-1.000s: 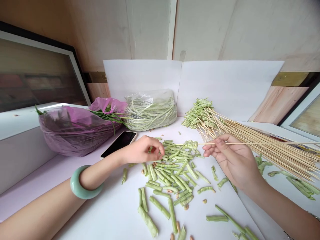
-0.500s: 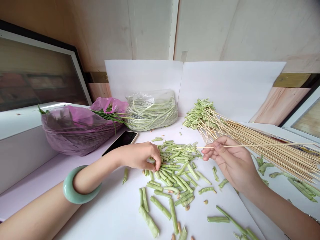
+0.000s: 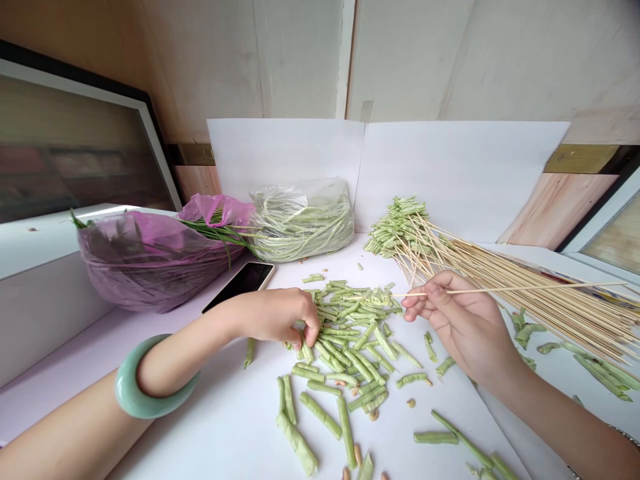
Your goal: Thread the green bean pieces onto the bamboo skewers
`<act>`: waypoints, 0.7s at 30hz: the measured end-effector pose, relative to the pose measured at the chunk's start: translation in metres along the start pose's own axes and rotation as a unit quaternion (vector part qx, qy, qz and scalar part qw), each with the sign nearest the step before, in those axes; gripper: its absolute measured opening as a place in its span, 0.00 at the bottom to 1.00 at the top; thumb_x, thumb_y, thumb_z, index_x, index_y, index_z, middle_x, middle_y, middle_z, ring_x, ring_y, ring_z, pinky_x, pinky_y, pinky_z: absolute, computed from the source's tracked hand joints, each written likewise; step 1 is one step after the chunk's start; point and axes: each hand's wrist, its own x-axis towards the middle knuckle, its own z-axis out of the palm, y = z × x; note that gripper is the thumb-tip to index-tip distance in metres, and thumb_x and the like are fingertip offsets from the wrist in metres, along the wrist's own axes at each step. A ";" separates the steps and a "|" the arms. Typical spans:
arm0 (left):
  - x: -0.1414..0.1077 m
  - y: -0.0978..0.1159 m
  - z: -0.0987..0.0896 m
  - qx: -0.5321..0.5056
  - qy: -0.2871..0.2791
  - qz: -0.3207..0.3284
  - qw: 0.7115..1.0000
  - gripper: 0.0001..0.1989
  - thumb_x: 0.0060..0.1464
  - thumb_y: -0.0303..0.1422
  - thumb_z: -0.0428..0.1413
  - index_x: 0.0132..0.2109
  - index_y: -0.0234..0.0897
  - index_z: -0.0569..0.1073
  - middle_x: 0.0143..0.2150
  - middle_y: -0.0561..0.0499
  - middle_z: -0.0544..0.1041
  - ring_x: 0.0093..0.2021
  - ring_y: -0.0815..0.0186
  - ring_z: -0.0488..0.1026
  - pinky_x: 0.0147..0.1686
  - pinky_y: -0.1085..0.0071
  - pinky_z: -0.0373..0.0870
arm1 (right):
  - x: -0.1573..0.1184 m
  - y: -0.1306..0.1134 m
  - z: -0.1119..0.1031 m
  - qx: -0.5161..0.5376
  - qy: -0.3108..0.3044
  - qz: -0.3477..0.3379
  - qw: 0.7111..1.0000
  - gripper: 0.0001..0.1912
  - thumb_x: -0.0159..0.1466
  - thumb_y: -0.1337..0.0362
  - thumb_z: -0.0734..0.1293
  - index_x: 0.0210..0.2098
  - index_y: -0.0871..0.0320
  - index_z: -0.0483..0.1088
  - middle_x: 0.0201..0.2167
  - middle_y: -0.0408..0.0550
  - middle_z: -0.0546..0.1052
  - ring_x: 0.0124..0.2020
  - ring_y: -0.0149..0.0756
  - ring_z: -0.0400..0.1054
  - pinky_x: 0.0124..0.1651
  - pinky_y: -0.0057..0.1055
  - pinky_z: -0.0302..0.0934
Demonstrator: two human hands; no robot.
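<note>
Cut green bean pieces lie in a loose pile on the white table. At the pile's left edge, my left hand has its thumb and fingers pinched down on a bean piece, partly hidden by the fingers. My right hand pinches a thin wooden skewer, held nearly level. Its left end carries a few bean pieces just over the back of the pile. Behind it, a stack of skewers bears bunched bean pieces at its far end.
A clear bag of long beans stands at the back beside a purple bag of greens. A phone lies behind my left wrist. More bean scraps lie at the right.
My left hand has shifted slightly left and down at the pile's edge, and its bangle has slid a little down the arm. My right hand and the skewer are nearly unchanged.
</note>
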 end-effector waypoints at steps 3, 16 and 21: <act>-0.002 0.002 -0.001 0.007 0.008 0.006 1.000 0.08 0.48 0.19 0.55 0.31 0.36 0.75 0.30 0.51 0.75 0.36 0.66 0.70 0.36 0.74 0.64 | 0.000 0.000 -0.001 -0.004 0.002 -0.001 1.000 0.13 0.56 0.54 0.70 0.26 0.56 0.67 0.24 0.45 0.76 0.23 0.32 0.71 0.30 0.30 0.69; 0.016 0.005 0.015 -0.270 0.327 -0.099 0.900 0.09 0.53 0.30 0.54 0.42 0.31 0.71 0.34 0.49 0.72 0.34 0.68 0.69 0.35 0.73 0.64 | -0.001 -0.003 0.003 0.019 0.000 -0.036 0.999 0.08 0.58 0.57 0.69 0.30 0.54 0.69 0.25 0.44 0.75 0.27 0.35 0.72 0.29 0.31 0.70; 0.022 0.005 0.023 -0.473 0.339 -0.086 0.809 0.10 0.49 0.33 0.59 0.37 0.30 0.72 0.30 0.51 0.71 0.30 0.72 0.67 0.33 0.75 0.63 | -0.005 -0.002 0.004 0.019 -0.031 -0.024 0.999 0.07 0.57 0.58 0.70 0.29 0.56 0.72 0.27 0.46 0.77 0.29 0.36 0.74 0.35 0.32 0.72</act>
